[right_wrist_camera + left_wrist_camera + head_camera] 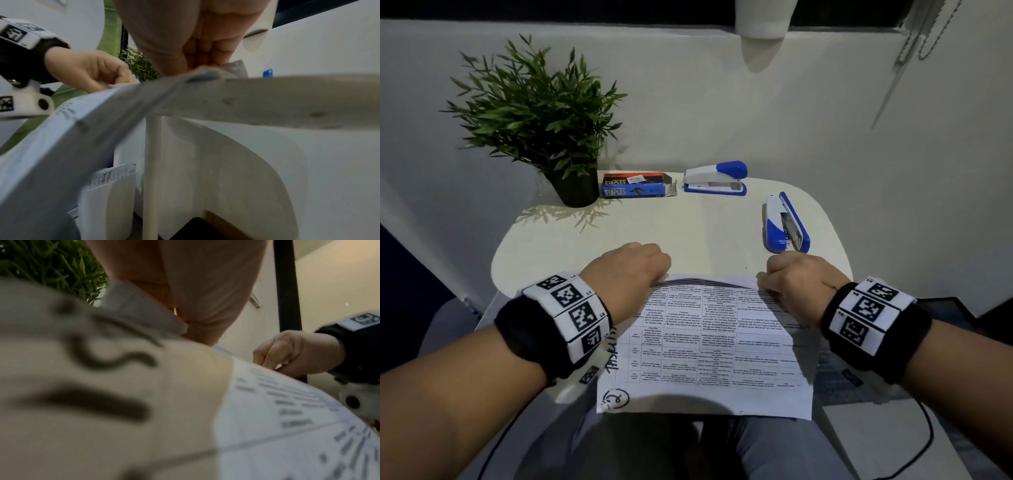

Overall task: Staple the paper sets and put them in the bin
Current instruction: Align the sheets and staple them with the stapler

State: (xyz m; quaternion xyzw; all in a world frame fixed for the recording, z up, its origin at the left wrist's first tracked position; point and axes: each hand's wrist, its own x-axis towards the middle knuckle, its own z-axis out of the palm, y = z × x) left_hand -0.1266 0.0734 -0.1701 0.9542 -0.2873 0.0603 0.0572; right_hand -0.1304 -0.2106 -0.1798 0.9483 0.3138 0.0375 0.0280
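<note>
Here both hands clamp the far edge of the paper set, the left hand curled on its left corner and the right hand on its right; the sheets bow upward between them and hang off the near edge of the worktop over the person's lap. Two blue-and-white staplers lie beyond: one stapler beside the staples box, another stapler just past the right hand.

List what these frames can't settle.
- Fingertips of left hand and right hand: head view, curled under over the far edge of the papers.
- Sheet count: edges blurred in both wrist views.
- Bin: not identifiable in any view.
- Printed text: too small, blurred.
</note>
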